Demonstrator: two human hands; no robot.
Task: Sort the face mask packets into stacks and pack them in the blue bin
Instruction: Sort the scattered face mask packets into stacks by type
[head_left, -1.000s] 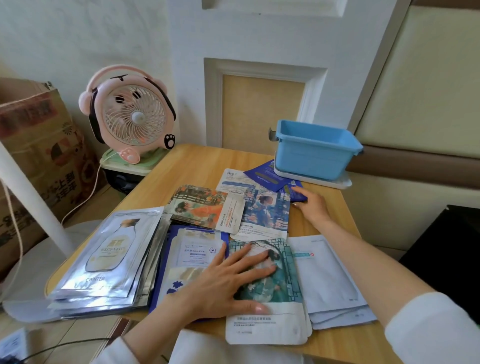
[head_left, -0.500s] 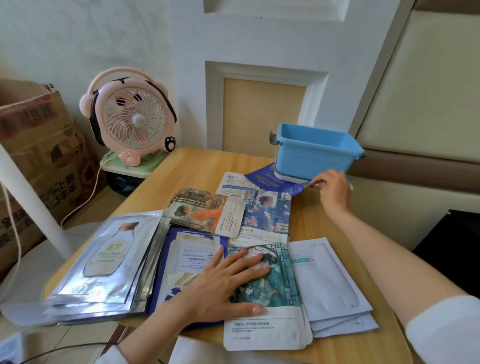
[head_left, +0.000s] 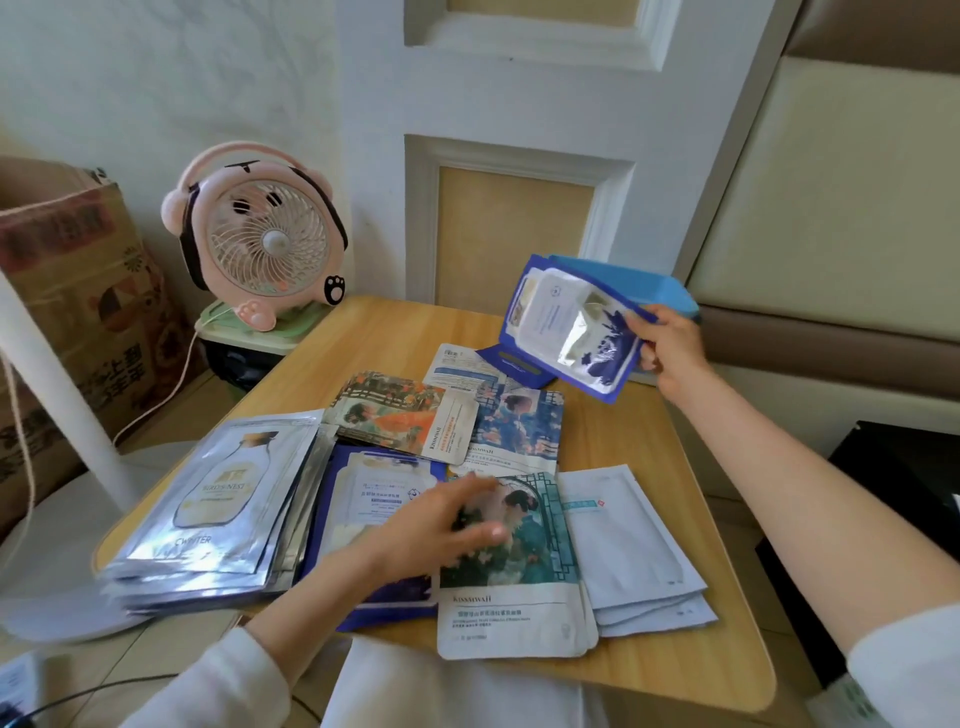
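My right hand (head_left: 670, 348) pinches a dark blue mask packet (head_left: 566, 327) by its edge and holds it up in the air in front of the blue bin (head_left: 660, 288), which it mostly hides. My left hand (head_left: 436, 525), blurred, hovers with relaxed fingers over a teal illustrated packet (head_left: 519, 566) and a dark blue packet stack (head_left: 363, 499). A silver packet stack (head_left: 218, 499) lies at the left, a white packet stack (head_left: 628, 545) at the right. Loose illustrated packets (head_left: 410, 415) and another dark blue packet (head_left: 514, 361) lie further back.
A pink desk fan (head_left: 260, 239) stands on a green-lidded box beyond the wooden table's (head_left: 405, 327) far left corner. A cardboard box (head_left: 67, 291) is at the left. A white pole (head_left: 57, 400) rises beside the table.
My right hand has pulled a dark blue packet out from under the bin and lifted it into the air. My left hand has risen slightly off the teal packet.
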